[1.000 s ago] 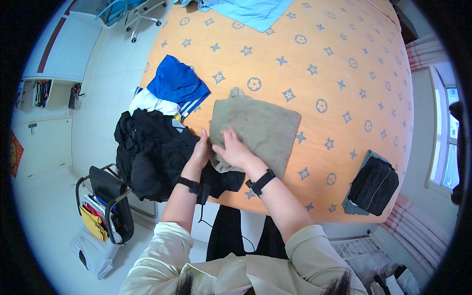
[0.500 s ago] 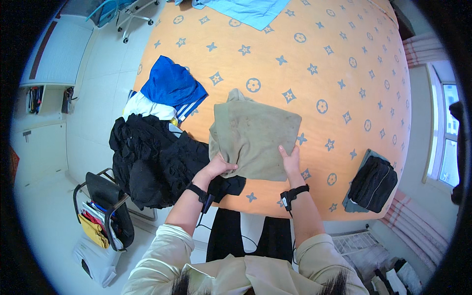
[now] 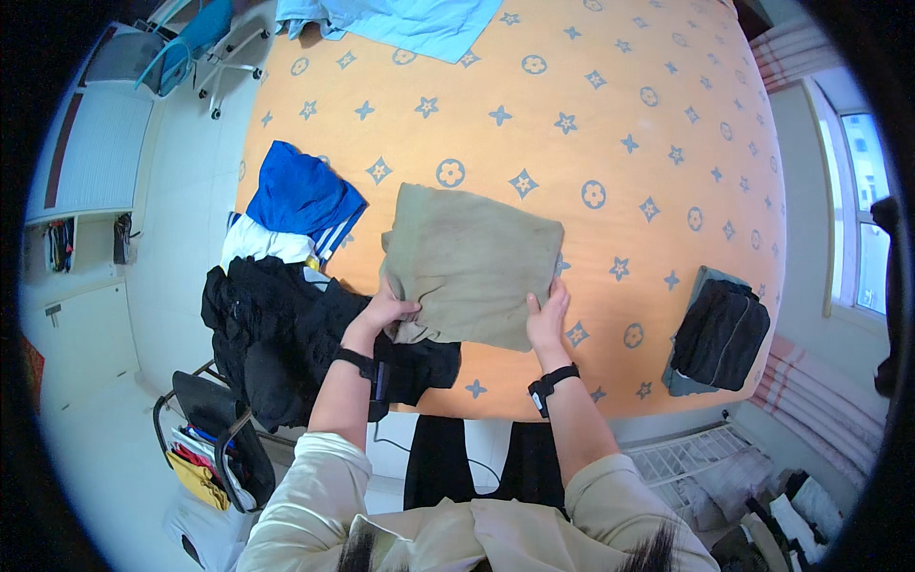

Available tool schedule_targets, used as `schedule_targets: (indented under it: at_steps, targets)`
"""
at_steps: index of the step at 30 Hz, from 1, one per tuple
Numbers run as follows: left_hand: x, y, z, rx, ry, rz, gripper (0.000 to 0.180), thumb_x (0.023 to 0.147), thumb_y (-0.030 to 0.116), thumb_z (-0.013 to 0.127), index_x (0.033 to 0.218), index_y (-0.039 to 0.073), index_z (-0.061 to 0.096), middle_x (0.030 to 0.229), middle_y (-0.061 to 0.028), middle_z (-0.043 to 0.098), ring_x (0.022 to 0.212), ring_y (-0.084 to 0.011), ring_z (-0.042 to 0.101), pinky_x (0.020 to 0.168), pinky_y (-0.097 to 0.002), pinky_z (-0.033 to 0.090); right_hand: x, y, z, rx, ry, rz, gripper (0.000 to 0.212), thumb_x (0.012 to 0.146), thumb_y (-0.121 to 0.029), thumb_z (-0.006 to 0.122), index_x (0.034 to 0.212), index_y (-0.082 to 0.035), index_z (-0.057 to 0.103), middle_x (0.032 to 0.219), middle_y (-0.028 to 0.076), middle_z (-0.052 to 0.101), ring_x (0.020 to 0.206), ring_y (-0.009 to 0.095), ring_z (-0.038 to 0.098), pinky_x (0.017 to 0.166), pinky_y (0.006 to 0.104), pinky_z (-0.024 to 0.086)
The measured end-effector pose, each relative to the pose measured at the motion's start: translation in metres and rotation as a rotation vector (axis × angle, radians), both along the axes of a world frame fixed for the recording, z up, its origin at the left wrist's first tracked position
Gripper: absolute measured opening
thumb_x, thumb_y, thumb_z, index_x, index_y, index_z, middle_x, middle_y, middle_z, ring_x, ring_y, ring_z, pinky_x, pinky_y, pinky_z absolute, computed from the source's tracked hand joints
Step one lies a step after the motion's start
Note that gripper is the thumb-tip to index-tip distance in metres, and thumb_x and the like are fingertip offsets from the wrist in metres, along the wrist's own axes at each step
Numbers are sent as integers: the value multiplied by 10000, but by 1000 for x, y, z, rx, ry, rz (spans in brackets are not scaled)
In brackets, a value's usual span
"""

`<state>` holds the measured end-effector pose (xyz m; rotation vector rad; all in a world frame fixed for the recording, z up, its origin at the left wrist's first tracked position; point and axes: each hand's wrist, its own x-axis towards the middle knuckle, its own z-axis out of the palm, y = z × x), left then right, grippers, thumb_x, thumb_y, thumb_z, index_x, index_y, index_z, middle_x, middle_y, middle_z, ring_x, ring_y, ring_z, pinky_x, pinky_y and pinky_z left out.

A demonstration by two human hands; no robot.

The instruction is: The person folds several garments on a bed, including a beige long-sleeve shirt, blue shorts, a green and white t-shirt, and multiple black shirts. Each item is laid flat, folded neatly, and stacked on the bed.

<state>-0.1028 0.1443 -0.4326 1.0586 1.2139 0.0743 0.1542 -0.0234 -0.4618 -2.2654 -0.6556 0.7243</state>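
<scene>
A folded khaki-green garment point(image 3: 477, 262), creased and faintly stained, is held over the bed's near side. On its left edge my left hand point(image 3: 389, 305) is closed, the thumb on top of the bunched fabric. My right hand point(image 3: 548, 319) grips the lower right edge, thumb above and fingers partly underneath. Just left of my left forearm lies a loose heap of black clothes point(image 3: 272, 334), with one black piece reaching under the khaki garment's lower edge.
The bed has an orange patterned sheet point(image 3: 610, 305). Blue shorts point(image 3: 303, 191) lie over a white garment at left. Folded dark clothes point(image 3: 720, 334) are stacked near the right edge. Light blue cloth point(image 3: 410, 24) lies at the far side. A black chair point(image 3: 210, 410) holding clothes stands lower left.
The khaki garment's bulging top fold has flattened to a straighter edge, and its lower left corner is more bunched. Both hands keep hold. The whole view has shifted slightly.
</scene>
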Motion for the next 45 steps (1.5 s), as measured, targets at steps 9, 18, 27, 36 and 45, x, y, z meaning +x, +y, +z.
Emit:
schedule_targets:
  at_steps: [9,18,27,36,45]
  targets:
    - [-14,-6,-10,477,763,-255,370,936,281,574,1056,-67,610,1005,-237,654,969,-376,620,897,-443,475,0,64,28,-198,-401,1027,626,936,-294,578,1500,-239,310,1574,137,221,1469,329,142,1183,539,114]
    - [5,-5,-24,476,271,167,640,723,260,847,1170,-63,521,1122,-191,638,1035,-253,618,904,-374,491,37,5,-3,104,593,-122,641,851,-140,701,1380,33,383,1421,180,440,1316,293,417,1102,420,323]
    - [61,-23,47,85,-114,216,642,801,88,743,1350,17,417,1249,-126,594,1107,-241,595,954,-368,481,45,-20,58,315,837,10,682,838,-3,685,1442,-30,371,1363,106,516,1270,184,462,1073,341,366]
    - [264,-189,158,240,-444,-102,665,815,144,768,1346,8,391,1260,-139,574,1157,-229,562,992,-359,451,241,-262,214,471,311,-97,644,836,-15,710,1412,-6,424,1319,76,558,1203,160,515,1041,322,404]
    - [504,-339,90,126,-465,-291,824,833,195,765,1434,-19,243,1359,-186,488,1257,-253,479,1059,-374,390,436,-422,177,280,-199,-233,686,861,-92,672,1456,-9,341,1424,156,444,1310,266,426,1092,377,340]
